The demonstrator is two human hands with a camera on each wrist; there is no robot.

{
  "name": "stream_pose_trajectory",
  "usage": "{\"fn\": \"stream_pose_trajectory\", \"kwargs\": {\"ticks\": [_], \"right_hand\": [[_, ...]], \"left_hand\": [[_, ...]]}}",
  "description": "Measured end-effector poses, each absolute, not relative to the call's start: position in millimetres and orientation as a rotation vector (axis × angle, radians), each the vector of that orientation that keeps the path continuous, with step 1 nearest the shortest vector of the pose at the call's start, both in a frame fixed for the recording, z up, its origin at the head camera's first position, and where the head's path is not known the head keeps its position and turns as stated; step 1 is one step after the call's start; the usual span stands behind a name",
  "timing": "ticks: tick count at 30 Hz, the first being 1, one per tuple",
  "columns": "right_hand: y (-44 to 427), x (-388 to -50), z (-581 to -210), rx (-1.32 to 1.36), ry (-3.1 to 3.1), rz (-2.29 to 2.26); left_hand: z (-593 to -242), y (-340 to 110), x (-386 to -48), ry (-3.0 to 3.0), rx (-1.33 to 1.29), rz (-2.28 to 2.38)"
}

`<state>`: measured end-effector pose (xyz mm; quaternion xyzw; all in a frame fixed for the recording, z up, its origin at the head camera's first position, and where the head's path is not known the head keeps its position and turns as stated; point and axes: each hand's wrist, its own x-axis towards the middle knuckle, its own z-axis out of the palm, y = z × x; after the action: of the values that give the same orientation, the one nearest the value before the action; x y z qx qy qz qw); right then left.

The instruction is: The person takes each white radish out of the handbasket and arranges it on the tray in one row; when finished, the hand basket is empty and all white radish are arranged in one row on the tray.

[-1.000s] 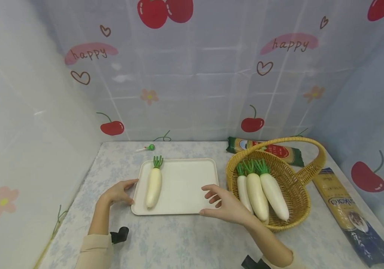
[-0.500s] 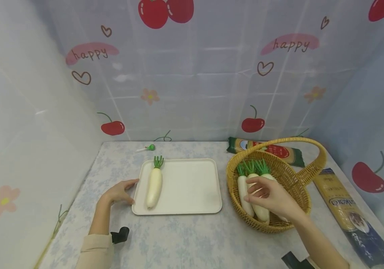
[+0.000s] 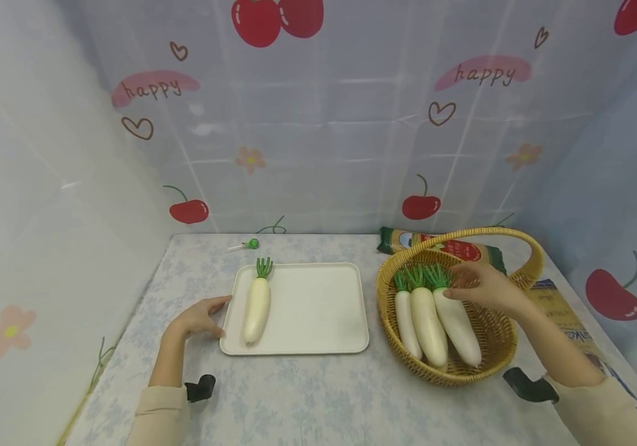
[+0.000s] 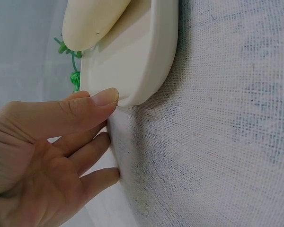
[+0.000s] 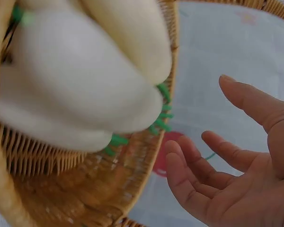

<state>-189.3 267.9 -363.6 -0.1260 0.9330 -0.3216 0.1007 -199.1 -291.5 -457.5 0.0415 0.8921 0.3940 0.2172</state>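
A white radish with green stems (image 3: 258, 310) lies on the left part of a white tray (image 3: 318, 310). My left hand (image 3: 197, 319) touches the tray's left edge with thumb and fingers; in the left wrist view the thumb of that hand (image 4: 52, 146) rests at the tray's corner. Several white radishes (image 3: 456, 327) lie in a wicker basket (image 3: 499, 347) on the right. Over the basket's back right part hovers my right hand (image 3: 486, 288), beside the stems of the rightmost radish. Its fingers are parted in the right wrist view, and the hand (image 5: 241, 165) holds nothing.
A green-ended package (image 3: 393, 240) lies behind the basket, and a gold and blue package (image 3: 555, 303) to its right, partly hidden by my right arm. A small green lollipop (image 3: 251, 243) lies behind the tray. The basket's handle (image 3: 491, 231) arches above its back.
My right hand has moved from beside the tray's right edge, over the radishes, to the basket's back right. My left hand has stayed at the tray.
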Motion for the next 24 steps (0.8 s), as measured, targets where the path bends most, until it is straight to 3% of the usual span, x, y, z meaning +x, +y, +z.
{"fn": "stream_pose_trajectory", "kwargs": {"ticks": [24], "right_hand": [[269.1, -225.9, -374.7, -0.485, 2.551, -0.565]], "left_hand": [[-460.3, -293.5, -200.9, 2.456, 0.127, 1.092]]}}
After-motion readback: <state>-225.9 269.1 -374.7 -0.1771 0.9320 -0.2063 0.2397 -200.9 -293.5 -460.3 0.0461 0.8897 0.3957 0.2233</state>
